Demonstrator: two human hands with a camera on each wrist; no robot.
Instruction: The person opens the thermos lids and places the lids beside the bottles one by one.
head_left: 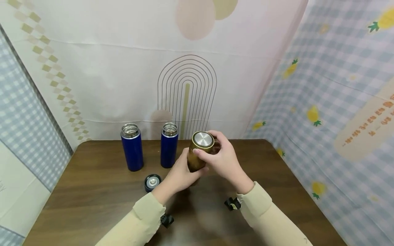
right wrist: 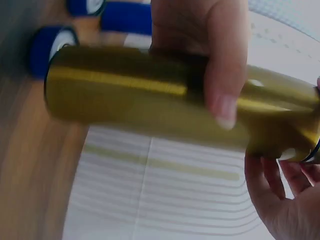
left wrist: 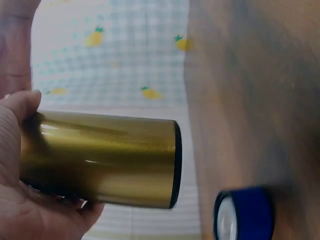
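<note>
A gold thermos bottle [head_left: 194, 160] stands nearly upright between my two hands, a silver disc on its upper end. My left hand [head_left: 181, 172] grips the bottle's body, thumb across the near side. Higher up, my right hand [head_left: 220, 155] holds the top end, fingers around the far side. In the left wrist view the bottle's dark-rimmed lower end [left wrist: 176, 165] points toward the table. Both hands also show in the right wrist view, the left hand [right wrist: 200, 30] around the middle of the bottle and the right hand [right wrist: 295, 205] at its end.
Two lidless blue bottles [head_left: 133, 152] [head_left: 169, 150] with steel necks stand at the back left of the brown table [head_left: 92, 205]. A blue lid [left wrist: 255, 215] lies nearer, left of my left forearm. Patterned cloth [head_left: 107, 85] hangs behind and at both sides.
</note>
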